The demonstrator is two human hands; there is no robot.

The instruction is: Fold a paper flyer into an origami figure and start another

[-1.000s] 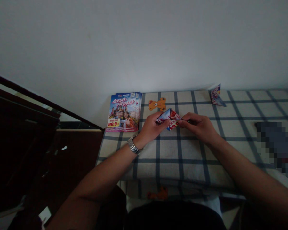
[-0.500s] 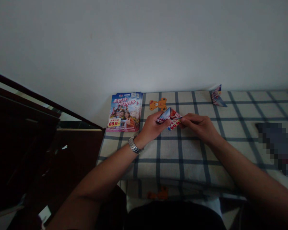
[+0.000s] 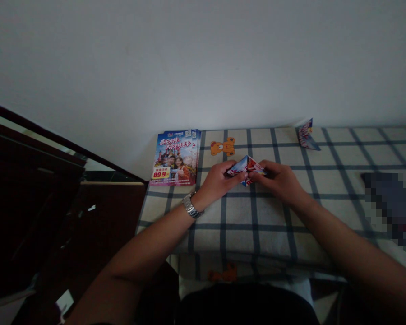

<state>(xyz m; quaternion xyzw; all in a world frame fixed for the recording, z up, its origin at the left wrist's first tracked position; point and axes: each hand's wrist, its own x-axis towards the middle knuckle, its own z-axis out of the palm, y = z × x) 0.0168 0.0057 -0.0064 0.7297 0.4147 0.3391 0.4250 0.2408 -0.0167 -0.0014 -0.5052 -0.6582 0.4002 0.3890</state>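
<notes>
A small folded piece of colourful flyer paper [image 3: 246, 165] is pinched between both my hands over the checked tablecloth [image 3: 267, 221]. My left hand [image 3: 219, 183], with a metal watch on the wrist, grips its left side with closed fingers. My right hand [image 3: 280, 181] grips its right side, fingers pressed together. The paper's lower part is hidden behind my fingertips.
A stack of flyers [image 3: 175, 158] lies at the table's far left corner. An orange bear print [image 3: 223, 147] is beside it on the cloth. Another folded flyer piece [image 3: 305, 134] stands by the wall at the back. A blurred dark object [image 3: 392, 203] lies at right. Dark furniture [image 3: 37, 203] stands at left.
Both hands have drawn closer together and shifted a little to the right. The folded paper now looks smaller and more tucked between the fingers.
</notes>
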